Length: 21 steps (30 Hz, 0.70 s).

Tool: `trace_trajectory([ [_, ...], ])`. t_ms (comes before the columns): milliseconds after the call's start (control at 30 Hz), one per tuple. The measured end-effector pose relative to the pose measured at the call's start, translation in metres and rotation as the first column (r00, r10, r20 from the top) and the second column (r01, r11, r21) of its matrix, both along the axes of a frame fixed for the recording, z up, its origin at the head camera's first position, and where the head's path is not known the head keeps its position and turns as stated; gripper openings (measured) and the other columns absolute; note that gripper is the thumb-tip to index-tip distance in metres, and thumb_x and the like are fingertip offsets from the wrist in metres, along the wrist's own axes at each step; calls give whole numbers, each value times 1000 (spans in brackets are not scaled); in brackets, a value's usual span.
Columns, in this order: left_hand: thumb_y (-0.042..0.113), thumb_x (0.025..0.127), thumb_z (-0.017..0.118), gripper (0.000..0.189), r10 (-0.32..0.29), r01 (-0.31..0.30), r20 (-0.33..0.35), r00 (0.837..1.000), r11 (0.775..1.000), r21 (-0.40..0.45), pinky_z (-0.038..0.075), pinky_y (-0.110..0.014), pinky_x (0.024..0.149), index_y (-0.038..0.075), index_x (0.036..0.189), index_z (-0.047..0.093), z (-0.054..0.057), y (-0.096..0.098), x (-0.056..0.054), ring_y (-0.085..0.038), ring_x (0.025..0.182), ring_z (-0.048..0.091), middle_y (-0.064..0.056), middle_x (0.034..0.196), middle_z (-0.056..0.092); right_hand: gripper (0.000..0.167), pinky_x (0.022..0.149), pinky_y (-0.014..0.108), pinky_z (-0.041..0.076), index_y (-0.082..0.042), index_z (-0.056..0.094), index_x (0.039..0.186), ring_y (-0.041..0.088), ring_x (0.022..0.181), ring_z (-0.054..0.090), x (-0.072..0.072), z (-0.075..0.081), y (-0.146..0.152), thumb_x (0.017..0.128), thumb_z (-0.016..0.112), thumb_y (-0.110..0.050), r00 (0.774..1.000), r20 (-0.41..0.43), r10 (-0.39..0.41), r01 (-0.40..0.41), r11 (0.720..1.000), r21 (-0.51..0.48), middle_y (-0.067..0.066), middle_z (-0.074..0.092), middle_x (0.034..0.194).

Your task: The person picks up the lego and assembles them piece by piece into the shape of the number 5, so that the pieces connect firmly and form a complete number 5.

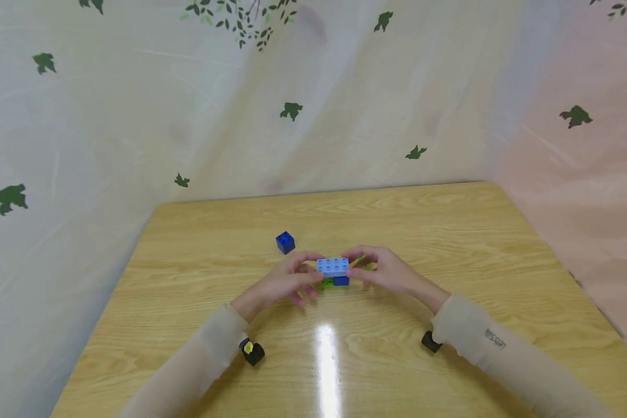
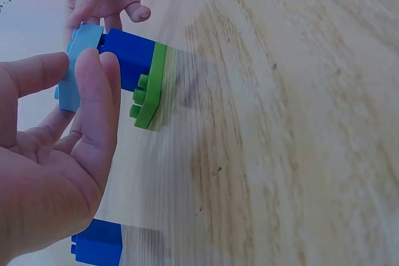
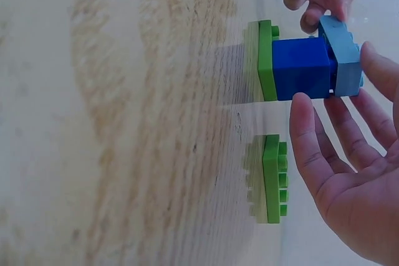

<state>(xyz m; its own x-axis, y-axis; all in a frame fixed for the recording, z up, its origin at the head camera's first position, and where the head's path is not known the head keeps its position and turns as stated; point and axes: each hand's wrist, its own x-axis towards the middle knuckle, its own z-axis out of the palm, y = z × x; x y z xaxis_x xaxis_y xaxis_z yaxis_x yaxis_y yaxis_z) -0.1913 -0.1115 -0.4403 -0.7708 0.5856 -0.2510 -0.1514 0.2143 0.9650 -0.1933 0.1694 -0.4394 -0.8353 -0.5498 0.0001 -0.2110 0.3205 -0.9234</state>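
Observation:
A light blue building brick (image 1: pixel 332 265), studs up, sits between both hands over a dark blue brick (image 2: pixel 129 57). That dark blue brick stands on a thin green plate brick (image 2: pixel 151 95) on the table. My left hand (image 1: pixel 284 280) pinches the light blue brick's left end between thumb and fingers. At its other end, my right hand (image 1: pixel 389 270) holds it in the same way. In the right wrist view the light blue brick (image 3: pixel 344 60) is slightly tilted, with a narrow gap showing above the dark blue brick (image 3: pixel 301 68).
Another dark blue brick (image 1: pixel 285 242) sits behind the left hand. A second green plate brick (image 3: pixel 272 179) lies beside the stack, partly hidden by the right hand in the head view. The wooden table (image 1: pixel 214 232) ends at a leaf-patterned cloth (image 1: pixel 345 104).

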Motion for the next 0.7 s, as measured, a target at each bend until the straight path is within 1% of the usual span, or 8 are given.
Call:
trace_trajectory([
  [67,28,99,68,50,1,-1,-6,1000,1000,-10,60,-34,60,19,145,50,3,1,0,-29,85,69,-21,119,65,40,67,46,61,-5,64,132,33,104,64,0,2,0,96,74,-21,1000,1,-13,13,1000,-2,13,64,126],
  [267,27,99,68,51,-2,1,-26,1000,1000,-31,60,-34,60,18,146,49,9,2,-2,-28,85,69,-21,119,64,40,69,46,61,-4,65,130,33,105,64,-3,5,1,95,75,-20,1000,9,-29,29,999,-19,14,65,126],
  [400,27,99,67,49,-5,4,-37,999,999,-36,60,-34,59,19,145,50,9,3,-4,-30,85,69,-21,117,65,38,69,46,61,-5,67,128,32,104,66,-5,7,1,95,75,-20,1000,9,-16,16,1000,-25,13,66,125],
  [500,29,99,68,49,-6,5,-36,999,999,-33,60,-35,58,20,144,51,6,5,-4,-31,84,69,-20,115,65,37,68,46,61,-5,68,127,31,98,67,-6,6,2,95,75,-20,1000,12,-8,8,1000,-23,13,67,121],
  [600,30,98,69,50,-8,8,-23,1000,999,-35,60,-36,60,20,144,51,3,6,-1,-32,84,69,-19,115,65,37,67,46,61,-7,68,127,29,93,67,-5,5,4,94,76,-21,999,52,-12,13,1000,-6,10,68,118],
  [700,30,98,70,51,-6,5,-11,1000,999,-45,61,-37,61,21,144,51,2,5,3,-32,85,69,-18,116,66,39,67,46,61,-7,68,127,29,91,67,-2,3,4,93,77,-23,997,78,-5,4,1000,14,9,68,118],
])
